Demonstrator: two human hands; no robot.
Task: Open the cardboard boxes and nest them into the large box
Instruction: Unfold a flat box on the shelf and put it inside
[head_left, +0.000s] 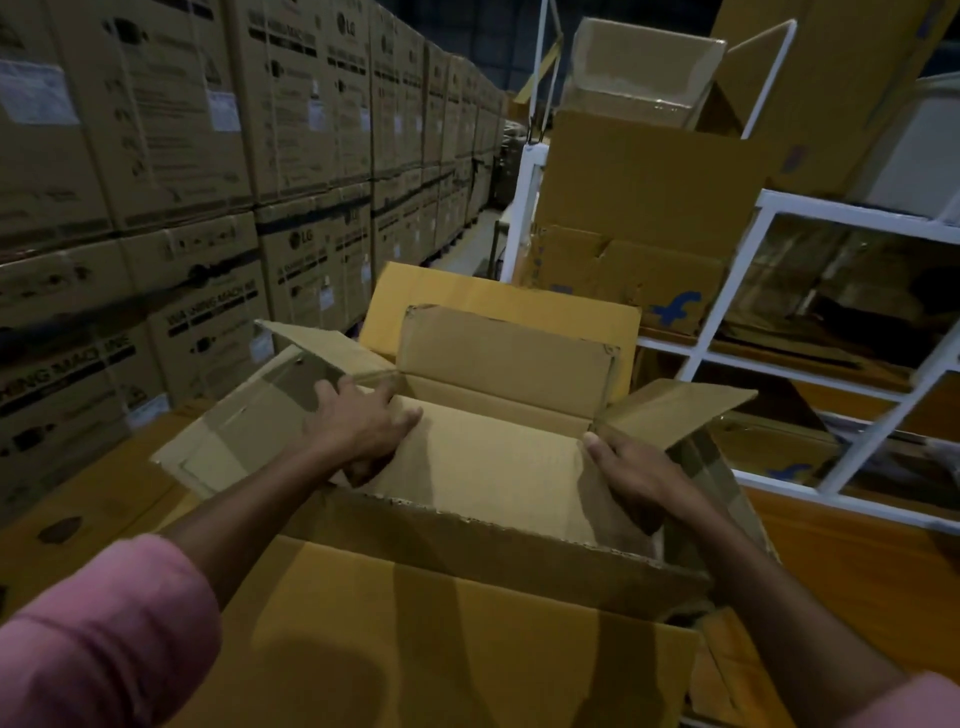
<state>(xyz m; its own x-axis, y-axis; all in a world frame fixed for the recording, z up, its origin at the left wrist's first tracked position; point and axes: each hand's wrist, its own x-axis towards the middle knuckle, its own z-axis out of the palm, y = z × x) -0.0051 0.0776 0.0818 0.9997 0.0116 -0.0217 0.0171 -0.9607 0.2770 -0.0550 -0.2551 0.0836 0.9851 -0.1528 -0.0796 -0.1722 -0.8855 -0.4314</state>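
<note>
An open brown cardboard box sits in front of me with its four flaps spread out. It stands inside a larger yellow-brown box, whose near flap lies below it and whose far flap rises behind. My left hand grips the inner box's left wall, fingers curled over the edge. At the right wall, my right hand holds the rim beside the right flap, thumb at the top edge. The inner box holds nothing that I can see.
Tall stacks of printed appliance cartons line the left side. A white metal rack at the right holds flattened and opened cardboard boxes. A narrow aisle runs between them.
</note>
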